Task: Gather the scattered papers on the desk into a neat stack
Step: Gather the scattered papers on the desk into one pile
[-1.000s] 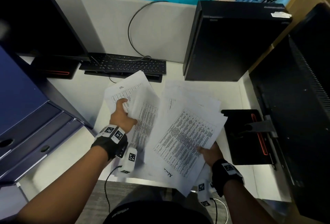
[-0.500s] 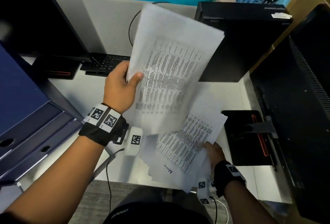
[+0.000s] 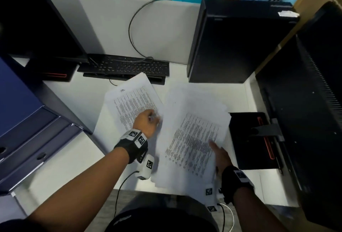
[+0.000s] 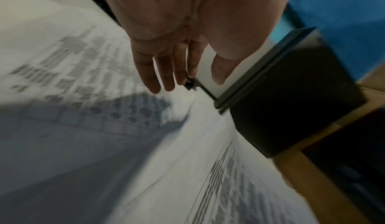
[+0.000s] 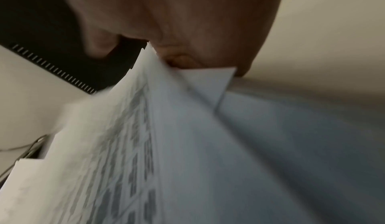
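A loose pile of printed papers (image 3: 194,130) lies on the white desk (image 3: 77,159), right of centre and fanned unevenly. My right hand (image 3: 218,153) grips its near right edge, thumb on the top sheet. The right wrist view shows the fingers (image 5: 208,54) pinching the pile's (image 5: 166,145) corner. Left of the pile lies a separate printed sheet (image 3: 129,100), angled toward the keyboard. My left hand (image 3: 148,122) is over that sheet's near right part. The left wrist view shows this hand (image 4: 187,84) with fingers straight and nothing in it, just above the sheet (image 4: 73,71).
A black keyboard (image 3: 129,67) lies behind the sheets, a black computer tower (image 3: 236,43) at the back right. A monitor base (image 3: 248,139) borders the pile on the right. A blue drawer unit (image 3: 27,130) and a monitor (image 3: 37,24) stand at the left.
Half a second ago my left hand held a sheet up high. That sheet now lies on the right pile, and the left hand has come down, unladen, over the left sheet.
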Action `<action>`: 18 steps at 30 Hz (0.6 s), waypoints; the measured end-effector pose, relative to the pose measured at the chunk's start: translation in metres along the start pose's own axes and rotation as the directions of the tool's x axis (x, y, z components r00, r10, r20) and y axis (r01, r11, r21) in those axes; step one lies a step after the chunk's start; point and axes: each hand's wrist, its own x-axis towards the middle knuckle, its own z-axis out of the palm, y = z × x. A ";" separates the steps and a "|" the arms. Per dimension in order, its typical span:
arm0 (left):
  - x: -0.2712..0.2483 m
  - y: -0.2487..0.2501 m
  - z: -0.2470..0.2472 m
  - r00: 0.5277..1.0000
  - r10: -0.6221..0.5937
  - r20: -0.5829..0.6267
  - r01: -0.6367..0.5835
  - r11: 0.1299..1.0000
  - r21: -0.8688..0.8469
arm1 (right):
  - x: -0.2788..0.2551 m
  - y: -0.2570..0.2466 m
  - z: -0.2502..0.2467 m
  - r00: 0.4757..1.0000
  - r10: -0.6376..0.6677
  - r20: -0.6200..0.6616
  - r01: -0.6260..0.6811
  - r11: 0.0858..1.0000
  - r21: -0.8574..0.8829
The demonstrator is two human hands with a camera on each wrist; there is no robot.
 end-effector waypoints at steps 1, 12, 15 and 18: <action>0.005 -0.009 0.001 0.998 -0.052 -0.035 0.053 0.998 0.029 | 0.001 0.002 0.001 0.997 -0.075 -0.005 0.074 0.993 -0.096; 0.033 -0.062 -0.015 0.684 -0.648 -0.334 0.709 0.698 0.097 | 0.011 0.009 0.001 0.978 -0.208 -0.015 0.187 0.909 -0.373; 0.033 -0.063 -0.014 0.708 -0.622 -0.336 0.700 0.680 0.216 | 0.014 0.013 0.000 0.977 -0.213 -0.024 0.188 0.903 -0.386; 0.032 -0.058 -0.014 0.717 -0.608 -0.339 0.690 0.687 0.227 | 0.013 0.013 0.001 0.977 -0.213 -0.027 0.186 0.902 -0.389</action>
